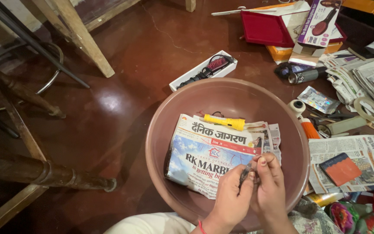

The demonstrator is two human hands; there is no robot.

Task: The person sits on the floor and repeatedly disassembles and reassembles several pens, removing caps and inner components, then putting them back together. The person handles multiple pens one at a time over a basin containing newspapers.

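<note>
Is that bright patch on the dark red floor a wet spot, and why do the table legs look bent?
Head view: the patch on the glossy dark red floor is lamp glare, not visibly water; the wooden table legs splay from wide-lens distortion; the small dark thing between the left hand and right hand is blurred.

— What's on the floor past the basin?

— A white tray (pixel 204 71) with a hair brush, a red box (pixel 265 28) and a steel flask (pixel 304 76).

— And to the right?

— A pile of newspapers (pixel 369 78), a roll of tape (pixel 367 108), a foil packet (pixel 318 99) and an orange notebook (pixel 340 168) on a spread sheet.

— On the left?

— Wooden furniture legs (pixel 83 37) on the dark red floor (pixel 122 86).
</note>
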